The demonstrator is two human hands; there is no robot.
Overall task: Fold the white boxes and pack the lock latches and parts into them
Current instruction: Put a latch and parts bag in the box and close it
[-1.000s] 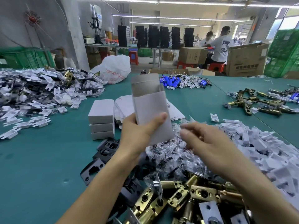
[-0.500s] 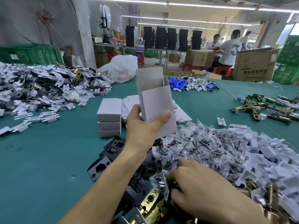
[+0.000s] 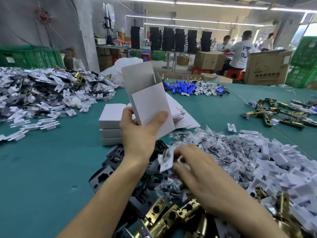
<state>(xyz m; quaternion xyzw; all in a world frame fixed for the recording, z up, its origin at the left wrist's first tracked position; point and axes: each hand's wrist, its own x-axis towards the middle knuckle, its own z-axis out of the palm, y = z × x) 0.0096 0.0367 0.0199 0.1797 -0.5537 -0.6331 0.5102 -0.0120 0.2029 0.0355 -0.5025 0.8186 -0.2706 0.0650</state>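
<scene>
At the far left of the green table (image 3: pixel 42 169) lies a heap of white clips and bagged parts (image 3: pixel 42 93), with green crates (image 3: pixel 29 55) behind it. Nearer the middle stand three closed boxes (image 3: pixel 111 124), stacked one on another. In front of them black plates (image 3: pixel 109 177) lie scattered on the table. The left hand (image 3: pixel 139 133) is raised above the plates and grips a box (image 3: pixel 149 103) by its lower end, thumb across the front face and fingers round the back. The box is upright and leans a little to the left, its top open with the lid flap standing up. Behind it lies a fan of flat blanks (image 3: pixel 181 115), and farther back are a white bag (image 3: pixel 127 66) and a scatter of blue parts (image 3: pixel 180 87). The right hand (image 3: pixel 202 177) is low over a heap of clear packets (image 3: pixel 214 152), palm down and blurred. Its fingers are curled and seem to pinch a white piece (image 3: pixel 165 162), too smeared to tell what it is. Below the hands, brass latches (image 3: pixel 171 215) are piled at the near edge. To the right the packets run into a heap of white holders (image 3: pixel 274 160), and beyond that far latches (image 3: pixel 274 115) lie loose on the table. At the back right, people sit by cardboard cartons (image 3: pixel 265 66).
</scene>
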